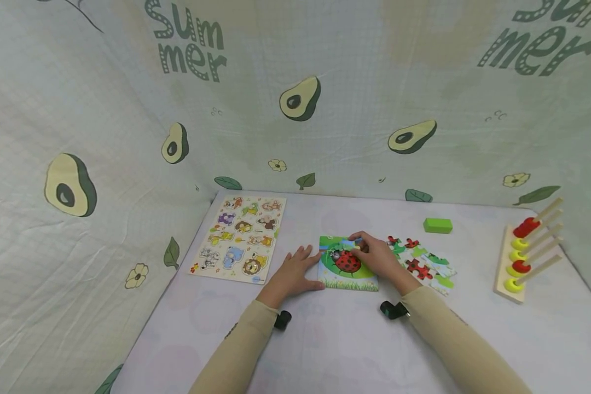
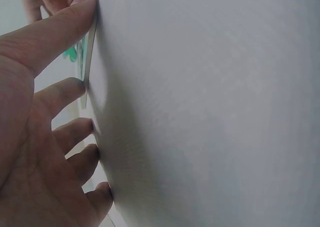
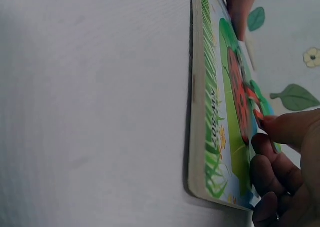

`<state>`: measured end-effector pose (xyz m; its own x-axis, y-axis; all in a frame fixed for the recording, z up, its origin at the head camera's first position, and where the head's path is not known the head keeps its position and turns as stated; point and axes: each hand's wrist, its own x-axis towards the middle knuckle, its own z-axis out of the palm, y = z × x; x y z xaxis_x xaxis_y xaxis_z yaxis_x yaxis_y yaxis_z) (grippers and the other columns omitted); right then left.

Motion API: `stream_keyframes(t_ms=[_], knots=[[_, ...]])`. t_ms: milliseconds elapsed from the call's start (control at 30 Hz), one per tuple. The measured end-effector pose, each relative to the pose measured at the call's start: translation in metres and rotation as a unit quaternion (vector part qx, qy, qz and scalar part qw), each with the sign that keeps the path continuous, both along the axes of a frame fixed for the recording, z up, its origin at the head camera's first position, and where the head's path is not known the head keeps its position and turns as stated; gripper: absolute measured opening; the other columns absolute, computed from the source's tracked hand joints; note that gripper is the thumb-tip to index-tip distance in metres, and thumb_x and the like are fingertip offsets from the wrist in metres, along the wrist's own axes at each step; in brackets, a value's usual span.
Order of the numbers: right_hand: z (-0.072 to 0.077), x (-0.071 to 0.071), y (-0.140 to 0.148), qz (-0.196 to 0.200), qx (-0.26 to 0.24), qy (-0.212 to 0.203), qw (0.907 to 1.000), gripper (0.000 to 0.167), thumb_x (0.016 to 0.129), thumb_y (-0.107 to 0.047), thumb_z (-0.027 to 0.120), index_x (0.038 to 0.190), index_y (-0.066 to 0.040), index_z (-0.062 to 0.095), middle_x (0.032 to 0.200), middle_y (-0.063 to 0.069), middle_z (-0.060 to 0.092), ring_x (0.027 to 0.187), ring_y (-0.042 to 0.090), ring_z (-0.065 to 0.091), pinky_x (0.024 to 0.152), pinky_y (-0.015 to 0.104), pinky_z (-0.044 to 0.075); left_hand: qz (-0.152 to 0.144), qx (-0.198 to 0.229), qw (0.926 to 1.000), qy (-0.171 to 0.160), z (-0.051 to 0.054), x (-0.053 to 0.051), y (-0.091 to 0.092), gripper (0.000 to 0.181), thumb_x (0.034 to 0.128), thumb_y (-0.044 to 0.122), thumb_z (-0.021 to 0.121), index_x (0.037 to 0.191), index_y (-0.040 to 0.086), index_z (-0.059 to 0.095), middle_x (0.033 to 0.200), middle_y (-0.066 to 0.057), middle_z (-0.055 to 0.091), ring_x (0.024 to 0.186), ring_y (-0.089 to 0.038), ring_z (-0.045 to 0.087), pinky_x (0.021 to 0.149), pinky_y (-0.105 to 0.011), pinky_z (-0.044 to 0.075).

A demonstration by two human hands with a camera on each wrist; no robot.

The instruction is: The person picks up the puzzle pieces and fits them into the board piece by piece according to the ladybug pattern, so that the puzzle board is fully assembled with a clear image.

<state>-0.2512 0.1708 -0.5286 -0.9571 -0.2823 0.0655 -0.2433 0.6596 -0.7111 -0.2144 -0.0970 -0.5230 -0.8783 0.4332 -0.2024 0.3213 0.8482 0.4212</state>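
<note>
Pinching a puzzle piece (image 1: 348, 245) at the ladybug board (image 1: 349, 284), right hand (image 1: 378, 256) sits opposite the left hand (image 1: 293, 277), which lies fingers spread, thumb touching the board's left edge.

The puzzle board (image 1: 347, 266) shows a black-spotted red ladybug on green — its lower border bears grass blades. Loose puzzle pieces (image 1: 418, 269) show red, green and white. The block (image 1: 438, 226) is plain bright green. Rack beads (image 1: 514, 285) are red and yellow. The pale backdrop (image 1: 349, 158) carries an avocado print.
</note>
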Motion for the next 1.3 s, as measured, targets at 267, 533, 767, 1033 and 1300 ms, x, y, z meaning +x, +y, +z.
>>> stream_keyframes(t_ms=[267,533,767,1033,1300], knots=[[-0.0039,-0.0023,-0.0037,-0.015,0.024,0.014,0.9995,0.031,0.098,-0.02,0.07,0.128,-0.013,0.066,0.086,0.002,0.063,0.069,0.016,0.052,0.062,0.033,0.044,0.0,0.001,1.0,0.004,0.0032,0.0005,0.0007,0.087,0.0869,0.054,0.075,0.159,0.024,0.037,0.168,-0.008,0.021,0.156,-0.028,0.011,0.127,-0.049,0.008],[-0.0053,-0.0036,-0.0051,-0.019,0.045,0.033,0.9982,0.033,0.098,-0.023,0.07,0.129,-0.012,0.069,0.09,0.005,0.058,0.073,0.017,0.049,0.063,0.032,0.042,0.002,0.006,0.9999,0.008,0.0072,0.0019,0.0012,0.086,0.0873,0.053,0.076,0.159,0.023,0.039,0.168,-0.008,0.023,0.156,-0.028,0.012,0.126,-0.05,0.009],[-0.0048,-0.0004,-0.0042,-0.016,0.049,0.023,0.9984,0.039,0.098,-0.026,0.07,0.134,-0.013,0.067,0.106,0.012,0.056,0.073,0.019,0.047,0.061,0.032,0.04,0.001,0.009,0.9999,0.006,0.008,0.0028,0.001,0.085,0.0869,0.051,0.076,0.158,0.022,0.04,0.167,-0.01,0.024,0.156,-0.03,0.013,0.126,-0.051,0.01],[-0.0055,0.0023,-0.0035,0.011,0.067,0.038,0.997,0.033,0.097,-0.023,0.071,0.13,-0.016,0.071,0.115,0.011,0.054,0.079,0.018,0.049,0.067,0.032,0.042,0.002,0.0,1.0,0.004,0.0055,0.0027,0.0003,0.086,0.0868,0.053,0.076,0.159,0.024,0.038,0.168,-0.008,0.022,0.156,-0.028,0.012,0.127,-0.049,0.008],[-0.0039,0.0007,-0.0051,0.023,0.09,0.046,0.9946,0.03,0.099,-0.019,0.069,0.129,-0.016,0.072,0.109,0.009,0.051,0.078,0.018,0.047,0.066,0.031,0.04,0.003,0.004,1.0,0.002,0.0052,0.0018,0.0007,0.086,0.0871,0.053,0.076,0.159,0.023,0.039,0.168,-0.009,0.022,0.156,-0.029,0.012,0.127,-0.049,0.009]])
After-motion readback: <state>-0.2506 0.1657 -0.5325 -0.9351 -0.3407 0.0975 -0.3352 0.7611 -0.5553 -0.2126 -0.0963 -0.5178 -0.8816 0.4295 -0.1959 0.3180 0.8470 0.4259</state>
